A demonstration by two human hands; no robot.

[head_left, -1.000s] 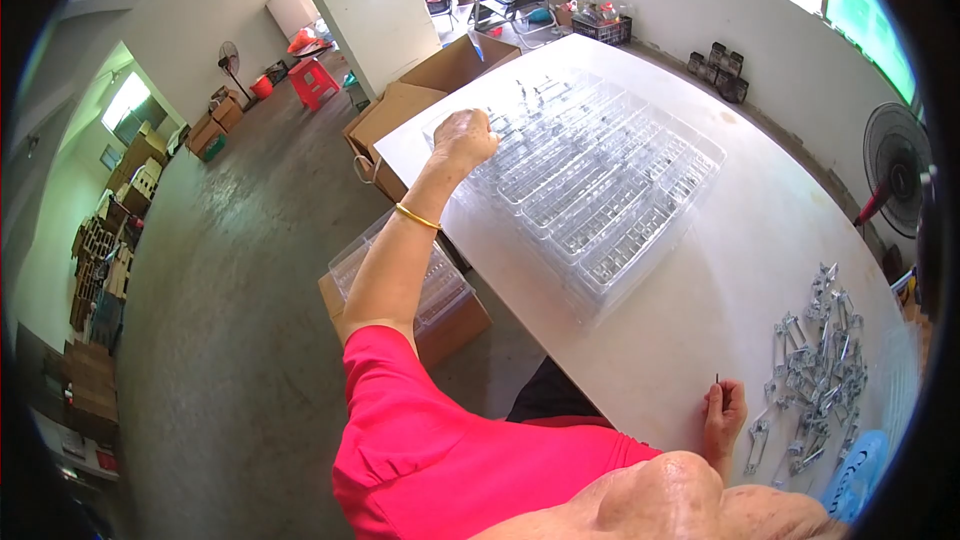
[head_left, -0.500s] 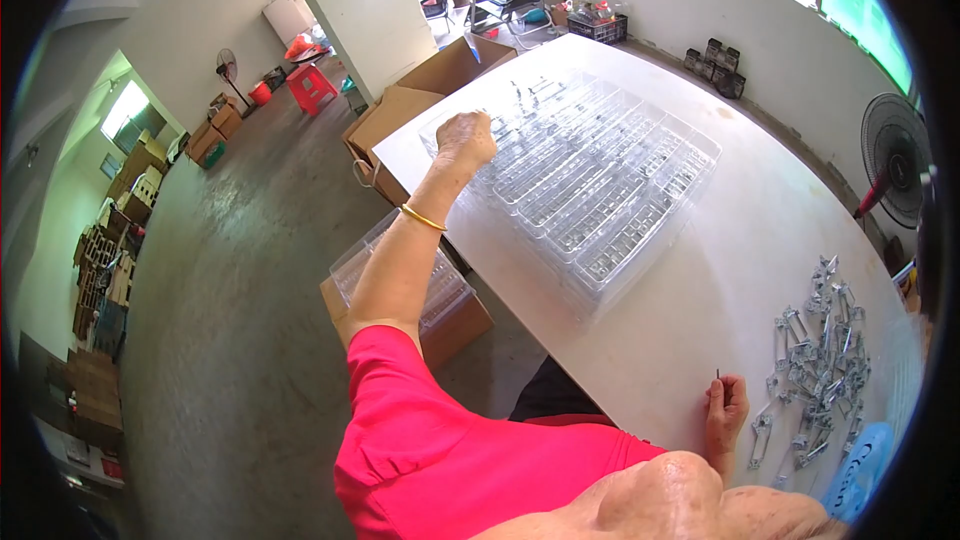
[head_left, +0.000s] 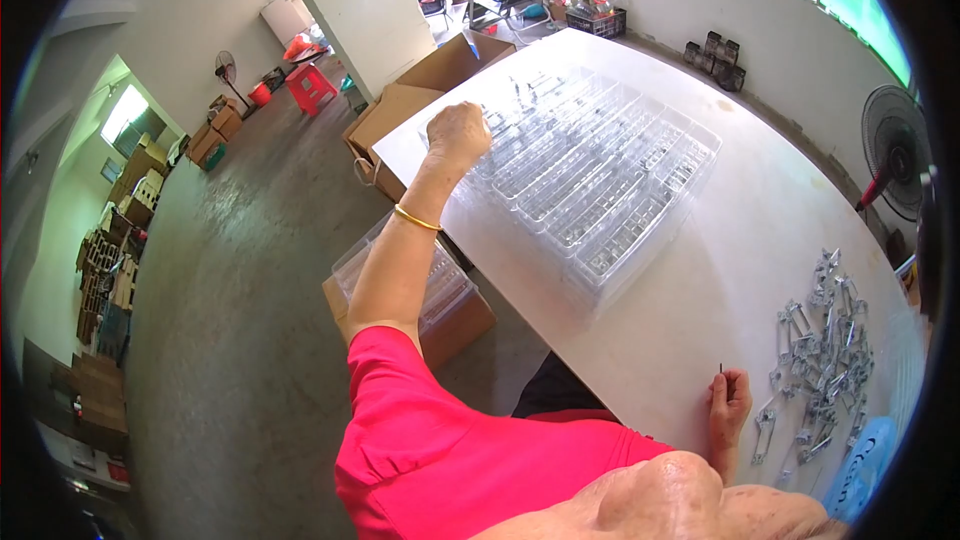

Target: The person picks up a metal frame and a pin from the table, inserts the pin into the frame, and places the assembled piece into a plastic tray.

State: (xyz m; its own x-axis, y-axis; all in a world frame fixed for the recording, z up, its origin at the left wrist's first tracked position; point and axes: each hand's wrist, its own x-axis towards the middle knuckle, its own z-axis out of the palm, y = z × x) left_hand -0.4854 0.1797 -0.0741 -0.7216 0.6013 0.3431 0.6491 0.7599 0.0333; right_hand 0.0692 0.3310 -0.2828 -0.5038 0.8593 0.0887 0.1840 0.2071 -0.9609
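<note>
My left hand (head_left: 458,136) is stretched out over the far left corner of a clear plastic tray (head_left: 588,287). Its fingers are curled closed, and whatever they hold is hidden behind the knuckles. Long compartments divide the tray, with rows of small metal parts in them. A few parts stand up near its far end. By the table's near edge, my right hand (head_left: 731,402) pinches a thin dark pin (head_left: 721,368) that points upward. Right of that hand lies a loose pile of small silvery metal fittings (head_left: 820,365).
The white table (head_left: 655,370) carries a blue package (head_left: 863,465) at the near right. Beside its left edge, another clear tray (head_left: 447,290) rests on a cardboard box (head_left: 460,335). An open carton (head_left: 405,105) stands behind. A fan (head_left: 893,150) is at the right.
My left hand has shifted slightly left and away from me, still closed over the tray corner. My right hand keeps the pin in almost the same place.
</note>
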